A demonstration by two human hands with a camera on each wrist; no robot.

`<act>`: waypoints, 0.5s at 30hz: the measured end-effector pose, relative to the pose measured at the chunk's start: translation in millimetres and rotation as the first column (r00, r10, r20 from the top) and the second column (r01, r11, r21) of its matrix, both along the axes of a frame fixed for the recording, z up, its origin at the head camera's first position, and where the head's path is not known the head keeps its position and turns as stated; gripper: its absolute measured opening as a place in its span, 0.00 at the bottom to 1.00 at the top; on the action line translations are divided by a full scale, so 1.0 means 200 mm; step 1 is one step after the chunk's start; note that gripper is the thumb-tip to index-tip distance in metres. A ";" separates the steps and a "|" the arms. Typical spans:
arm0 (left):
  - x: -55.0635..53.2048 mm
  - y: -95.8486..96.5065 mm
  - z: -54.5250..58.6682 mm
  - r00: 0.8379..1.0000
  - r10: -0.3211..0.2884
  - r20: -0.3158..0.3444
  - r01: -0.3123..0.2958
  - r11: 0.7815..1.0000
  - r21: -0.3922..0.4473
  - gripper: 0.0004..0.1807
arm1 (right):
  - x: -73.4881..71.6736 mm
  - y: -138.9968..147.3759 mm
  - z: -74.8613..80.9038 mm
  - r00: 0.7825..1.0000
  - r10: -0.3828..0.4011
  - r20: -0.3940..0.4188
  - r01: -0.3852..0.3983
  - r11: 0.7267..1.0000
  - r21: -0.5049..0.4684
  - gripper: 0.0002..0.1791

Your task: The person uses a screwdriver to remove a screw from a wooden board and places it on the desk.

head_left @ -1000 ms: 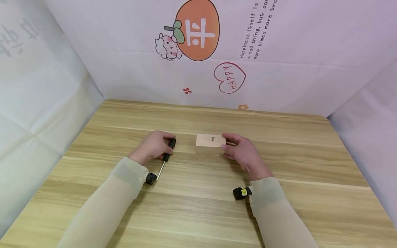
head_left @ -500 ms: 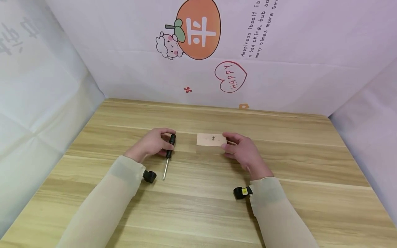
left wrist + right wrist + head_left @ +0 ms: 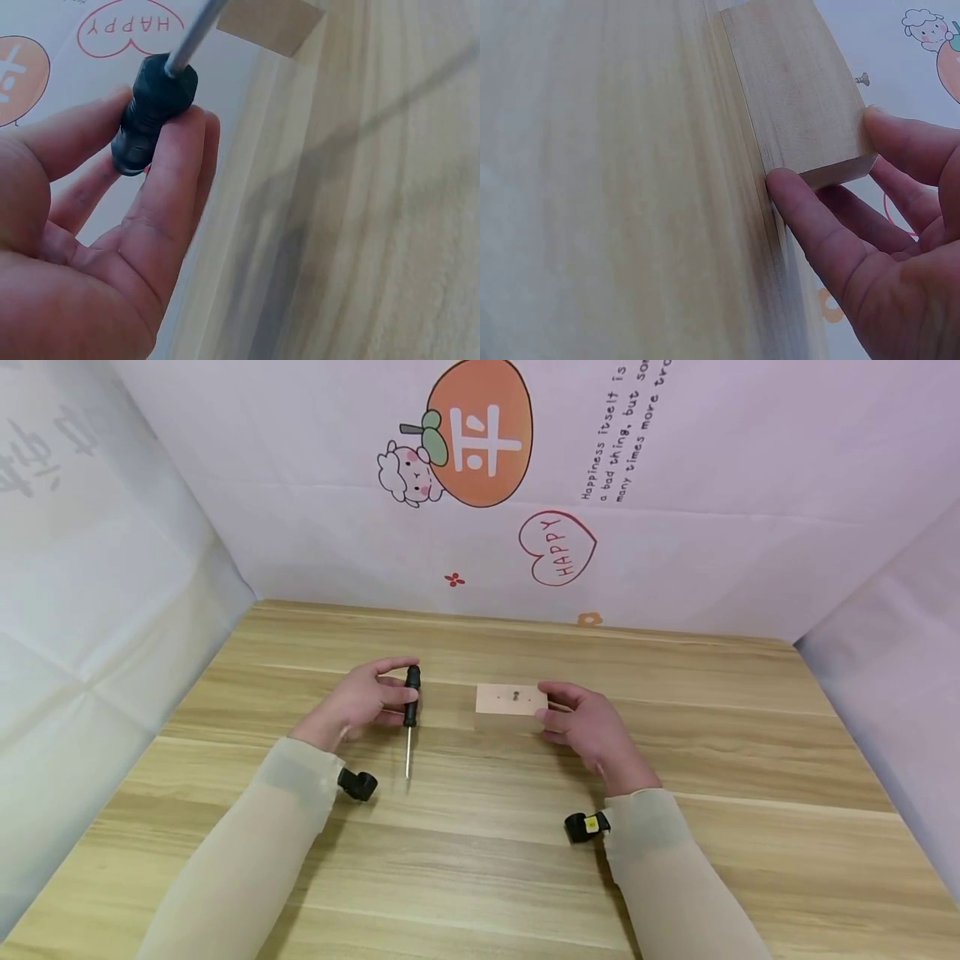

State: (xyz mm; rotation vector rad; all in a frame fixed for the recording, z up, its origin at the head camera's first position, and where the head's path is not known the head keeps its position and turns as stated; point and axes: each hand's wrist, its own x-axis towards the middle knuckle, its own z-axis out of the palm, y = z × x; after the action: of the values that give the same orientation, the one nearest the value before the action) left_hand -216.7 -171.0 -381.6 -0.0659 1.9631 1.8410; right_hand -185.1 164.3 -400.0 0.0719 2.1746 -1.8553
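My left hand (image 3: 367, 696) holds a screwdriver (image 3: 412, 700) by its black handle, pinched between thumb and fingers. Its metal shaft points back toward the person, and in the left wrist view the shaft (image 3: 196, 36) runs out past the top edge. To the right, a pale wooden block (image 3: 491, 699) lies on the table. A small screw (image 3: 863, 79) stands part-way out of the block's top face, with a small dark hole on either side of it. My right hand (image 3: 592, 727) grips the block's right end, thumb at the upper edge and a fingertip low against the front face.
The wood-grain table (image 3: 480, 860) spreads around both hands. A white printed cloth (image 3: 315, 527) rises behind its far edge, with more white cloth at both sides. Each wrist wears a small black camera (image 3: 360, 785).
My left hand has lifted the screwdriver away from the person and slightly left. Its shaft has swung from a slant to nearly straight back. My right hand and the block stay put.
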 end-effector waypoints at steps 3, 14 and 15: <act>0.00 0.00 0.00 0.999 0.043 0.017 -0.044 0.998 0.053 0.35 | 0.01 0.00 0.01 1.000 0.008 0.003 -0.008 1.000 0.010 0.30; 0.01 0.02 0.07 0.994 0.105 -0.003 -0.101 0.963 0.250 0.31 | 0.01 0.00 0.02 1.000 0.010 0.017 -0.010 1.000 -0.016 0.29; 0.01 0.03 0.08 0.994 0.108 -0.011 -0.101 0.960 0.260 0.31 | 0.01 0.00 0.02 1.000 0.010 0.016 -0.010 1.000 -0.014 0.29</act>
State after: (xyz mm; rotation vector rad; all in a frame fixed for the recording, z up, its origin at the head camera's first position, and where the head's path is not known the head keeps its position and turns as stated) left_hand -215.5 -165.6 -365.4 -0.0669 1.7476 2.1617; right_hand -182.9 164.7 -396.3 0.0728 2.1478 -1.8576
